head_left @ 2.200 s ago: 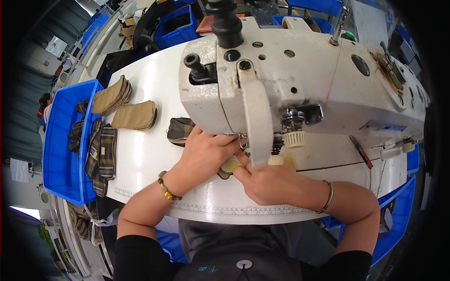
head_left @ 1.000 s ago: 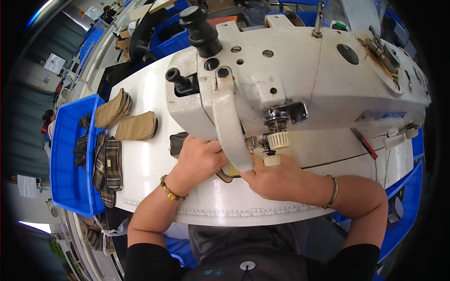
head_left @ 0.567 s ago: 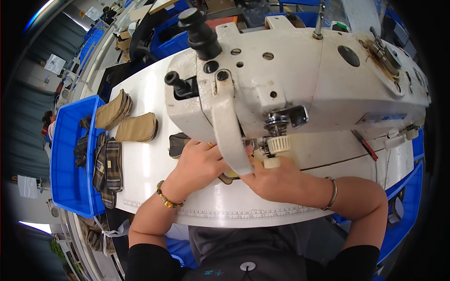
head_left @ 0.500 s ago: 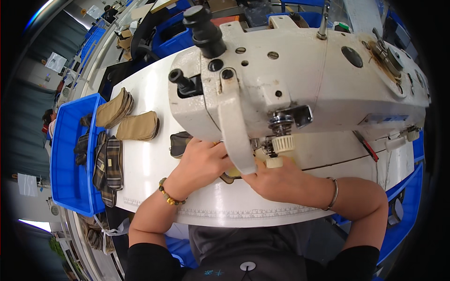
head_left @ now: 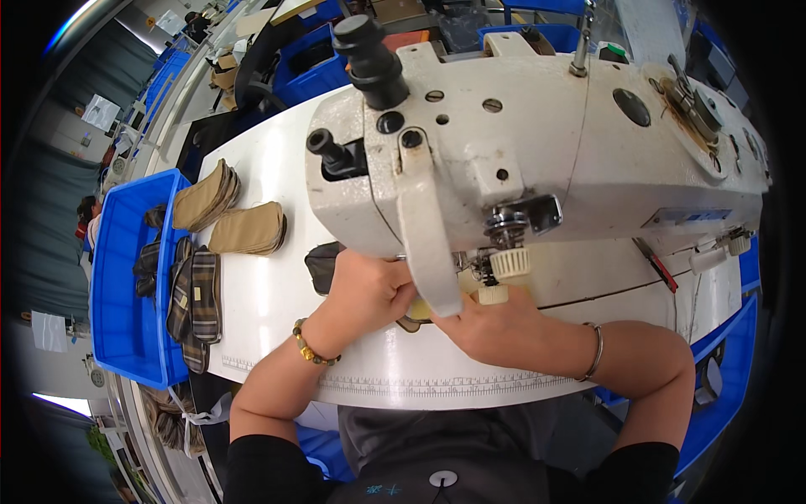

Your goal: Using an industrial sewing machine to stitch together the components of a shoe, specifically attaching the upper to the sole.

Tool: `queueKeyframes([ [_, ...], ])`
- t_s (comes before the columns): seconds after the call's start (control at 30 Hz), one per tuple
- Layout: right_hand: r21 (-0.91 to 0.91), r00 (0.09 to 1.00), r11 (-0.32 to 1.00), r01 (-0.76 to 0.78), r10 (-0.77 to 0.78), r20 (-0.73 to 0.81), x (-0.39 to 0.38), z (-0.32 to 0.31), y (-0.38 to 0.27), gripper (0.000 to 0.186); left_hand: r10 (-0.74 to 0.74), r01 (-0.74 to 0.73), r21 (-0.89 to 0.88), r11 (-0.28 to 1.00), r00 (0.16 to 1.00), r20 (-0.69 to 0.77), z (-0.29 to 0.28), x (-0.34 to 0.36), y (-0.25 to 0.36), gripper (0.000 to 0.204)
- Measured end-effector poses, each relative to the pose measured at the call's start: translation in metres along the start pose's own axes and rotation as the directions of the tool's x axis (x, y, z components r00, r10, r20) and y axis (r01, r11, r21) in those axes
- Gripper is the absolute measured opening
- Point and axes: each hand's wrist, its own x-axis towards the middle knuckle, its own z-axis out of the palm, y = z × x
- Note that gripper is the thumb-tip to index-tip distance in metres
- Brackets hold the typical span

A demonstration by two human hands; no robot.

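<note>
My left hand (head_left: pixel 363 294) is closed, its fingers pinched together beside the needle area of a white sewing machine (head_left: pixel 537 151). My right hand (head_left: pixel 497 332) bends in from the other side, its thumb and fingers closed at the edge of a small fabric piece (head_left: pixel 409 324). Only a dark-edged bit of that piece shows between the hands, with a yellow patch by it. The machine's white lever (head_left: pixel 426 244) and ribbed knobs (head_left: pixel 510 263) hide the fingertips and the needle. Left of my left hand lies a dark fabric pouch-shaped piece (head_left: pixel 321 267), partly covered by the hand.
Two stacks of tan fabric pieces (head_left: pixel 248 228) lie on the white table (head_left: pixel 277 328). Plaid pieces (head_left: pixel 206 294) hang over the rim of a blue bin (head_left: pixel 101 277) at the left. Red-handled tool (head_left: pixel 656 267) rests right of the machine head. A printed ruler strip runs along the front edge.
My left hand has shifted slightly, its fingers curling in more. The right hand stays almost in place. The view has moved a little.
</note>
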Motion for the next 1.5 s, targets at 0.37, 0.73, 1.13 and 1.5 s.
queueKeyframes([
  [0.37,0.049,1.000,0.999,-0.016,0.016,-0.001,0.000,0.002,-0.002,0.010,0.093,-0.105,0.123,0.987,0.991,0.100,-0.011,0.008,0.012,0.021],
  [0.73,-0.081,0.999,0.996,-0.042,0.039,-0.037,-0.004,0.012,0.002,0.013,-0.041,0.024,0.138,0.990,0.992,0.119,-0.003,0.005,0.006,0.009],
  [1.13,0.078,0.995,0.995,-0.068,0.074,-0.069,-0.010,0.024,0.007,0.026,0.083,-0.093,0.090,0.992,0.990,0.115,-0.016,0.012,0.007,0.013],
  [1.5,0.062,1.000,0.998,-0.020,0.021,-0.018,-0.004,0.010,0.004,0.027,0.018,-0.034,0.112,0.993,0.990,0.141,-0.014,0.010,0.015,0.014],
])
